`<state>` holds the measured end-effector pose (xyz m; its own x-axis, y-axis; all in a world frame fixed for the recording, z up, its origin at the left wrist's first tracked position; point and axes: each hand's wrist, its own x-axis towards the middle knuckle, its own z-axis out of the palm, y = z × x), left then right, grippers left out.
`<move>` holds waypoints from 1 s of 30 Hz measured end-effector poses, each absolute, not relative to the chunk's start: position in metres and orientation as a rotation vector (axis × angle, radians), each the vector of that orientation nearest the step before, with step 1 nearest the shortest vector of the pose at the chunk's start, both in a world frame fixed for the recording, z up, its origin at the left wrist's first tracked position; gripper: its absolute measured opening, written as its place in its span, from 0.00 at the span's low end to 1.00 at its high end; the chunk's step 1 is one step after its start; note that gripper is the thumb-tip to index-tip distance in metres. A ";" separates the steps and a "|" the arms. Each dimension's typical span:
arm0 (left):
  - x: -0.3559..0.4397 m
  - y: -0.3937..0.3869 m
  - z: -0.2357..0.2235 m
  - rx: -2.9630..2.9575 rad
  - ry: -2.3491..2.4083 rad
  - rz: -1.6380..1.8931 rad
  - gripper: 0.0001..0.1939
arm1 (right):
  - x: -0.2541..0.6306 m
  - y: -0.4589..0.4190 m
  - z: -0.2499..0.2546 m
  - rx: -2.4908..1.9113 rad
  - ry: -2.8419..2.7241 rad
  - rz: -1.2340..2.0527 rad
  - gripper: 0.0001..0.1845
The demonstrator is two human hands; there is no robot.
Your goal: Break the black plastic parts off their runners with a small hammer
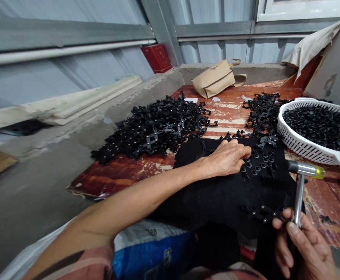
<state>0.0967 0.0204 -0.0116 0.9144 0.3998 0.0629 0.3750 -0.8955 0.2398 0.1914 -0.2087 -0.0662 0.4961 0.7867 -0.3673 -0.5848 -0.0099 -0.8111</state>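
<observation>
My left hand reaches across a black cloth and rests on it, fingers curled down onto a cluster of small black round parts. What its fingertips hold is hidden. My right hand at the lower right grips the metal handle of a small hammer, whose head with a yellow tip points right above the cloth. A strip of black linked pieces lies on the cloth just left of that hand.
A large heap of black cross-shaped plastic pieces covers the worn red board. A white basket of black buttons stands at right. A tan paper bag and red box sit at the back by the metal wall.
</observation>
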 end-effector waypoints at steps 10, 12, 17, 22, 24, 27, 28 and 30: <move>0.082 -0.020 -0.011 3.045 0.623 0.159 0.10 | 0.190 -0.207 -0.062 -1.168 -0.196 1.065 0.16; 0.081 -0.020 -0.013 2.972 0.658 0.106 0.09 | 0.190 -0.207 -0.062 -1.169 -0.215 1.070 0.15; 0.068 -0.021 -0.013 2.953 0.720 0.014 0.09 | 0.191 -0.208 -0.064 -1.157 -0.233 1.079 0.14; 0.073 -0.012 -0.007 2.995 0.823 0.132 0.07 | 0.193 -0.209 -0.066 -1.138 -0.250 1.095 0.14; 0.085 0.001 -0.005 2.969 0.801 0.230 0.09 | 0.193 -0.209 -0.066 -1.141 -0.257 1.088 0.14; 0.104 0.024 -0.006 2.974 0.541 0.261 0.12 | 0.192 -0.209 -0.066 -1.142 -0.245 1.079 0.13; 0.108 0.031 -0.007 2.983 0.459 0.246 0.13 | 0.191 -0.209 -0.066 -1.141 -0.240 1.077 0.13; 0.114 0.041 -0.011 3.010 0.312 0.212 0.15 | 0.191 -0.209 -0.067 -1.136 -0.230 1.076 0.13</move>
<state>0.1140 0.0406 -0.0114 0.9692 0.2108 0.1270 0.1957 -0.9731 0.1216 0.1906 -0.2089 -0.0671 0.5109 0.7857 -0.3488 -0.5746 0.0104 -0.8183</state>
